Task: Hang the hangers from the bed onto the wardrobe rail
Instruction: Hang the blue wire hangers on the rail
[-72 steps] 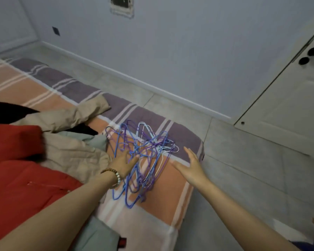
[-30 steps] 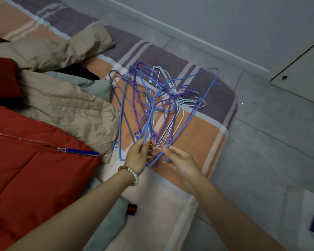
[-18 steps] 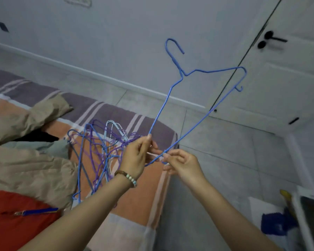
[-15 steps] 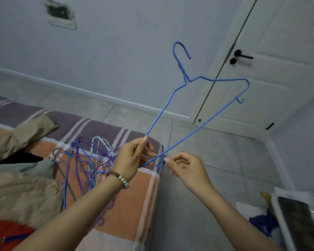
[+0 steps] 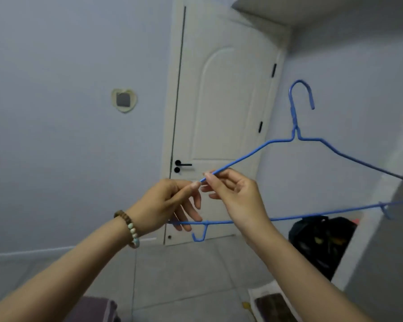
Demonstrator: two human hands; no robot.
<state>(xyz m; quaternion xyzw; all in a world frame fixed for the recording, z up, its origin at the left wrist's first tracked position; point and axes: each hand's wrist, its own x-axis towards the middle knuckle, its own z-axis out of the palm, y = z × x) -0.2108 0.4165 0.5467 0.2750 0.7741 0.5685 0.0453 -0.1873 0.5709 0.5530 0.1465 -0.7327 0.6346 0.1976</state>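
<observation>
- Head view: blue hanger (image 5: 294, 115) held in mid-air, hook upright, up and right of the fingertips.
- Right hand (image 5: 240, 198) and left hand (image 5: 165, 203) both pinch its shoulder wire.
- A firmer one-hand grip nearer the hook would likely steady the hanging; rail unseen.

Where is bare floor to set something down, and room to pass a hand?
Bare tiled floor lies between the door, the bed corner and the white packet. Crowded right: dark bag beyond that packet. A hand could likely pass inside the blue hanger, right of the right hand.
</observation>
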